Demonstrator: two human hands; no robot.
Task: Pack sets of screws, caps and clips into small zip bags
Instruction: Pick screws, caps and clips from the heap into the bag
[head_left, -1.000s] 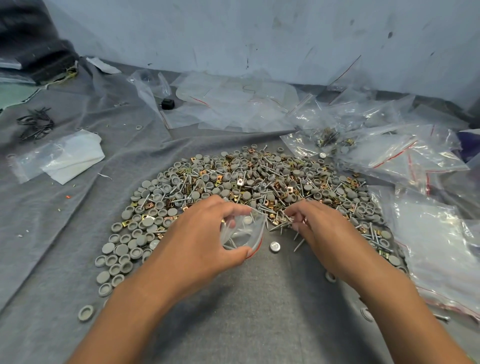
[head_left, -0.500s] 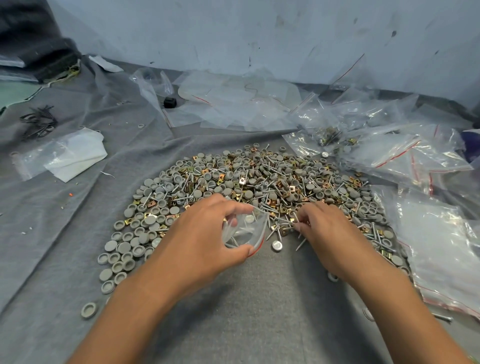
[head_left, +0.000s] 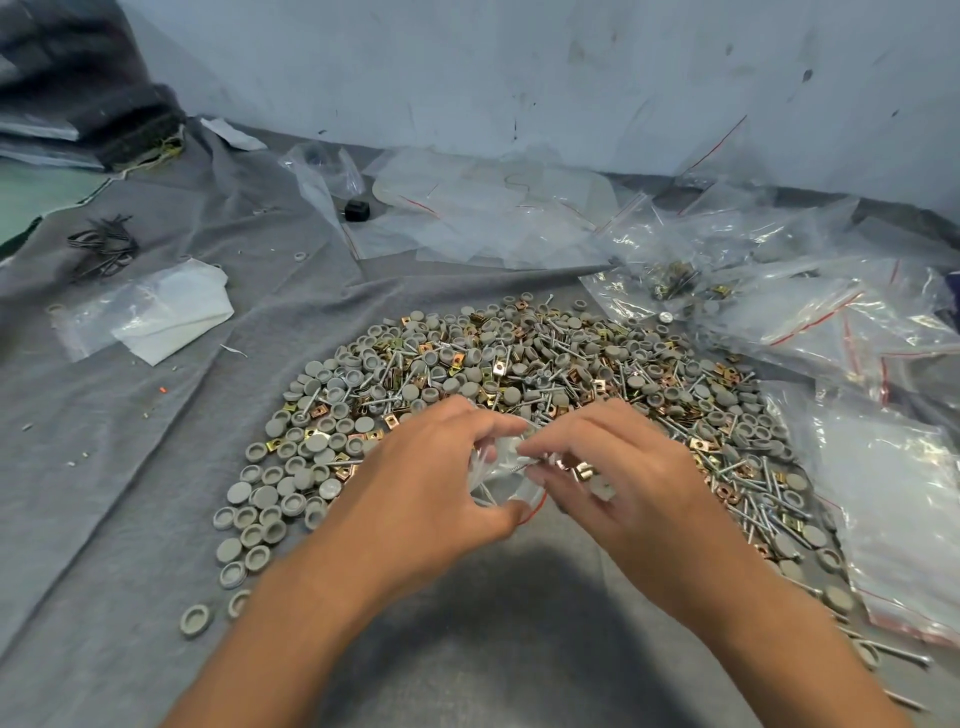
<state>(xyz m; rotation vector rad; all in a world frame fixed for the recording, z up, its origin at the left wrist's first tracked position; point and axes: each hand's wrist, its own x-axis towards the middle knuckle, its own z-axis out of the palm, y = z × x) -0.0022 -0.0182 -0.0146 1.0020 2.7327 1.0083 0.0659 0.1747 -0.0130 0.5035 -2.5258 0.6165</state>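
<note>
A wide heap of grey round caps, silver screws and brass clips covers the grey cloth. At its near edge my left hand grips a small clear zip bag with a red seal line, fingers and thumb curled round its mouth. My right hand is at the bag's mouth and pinches screws and small parts between thumb and fingers. The bag's contents are mostly hidden by my fingers.
Several clear zip bags, some filled, pile up at the right and back. A folded white sheet in plastic and a bundle of dark wire ties lie at the left. A black cap sits at the back. The wall is close behind.
My right hand has left the heap and moved left to the bag's mouth, carrying screws and small parts. My left hand keeps holding the bag in about the same spot.
</note>
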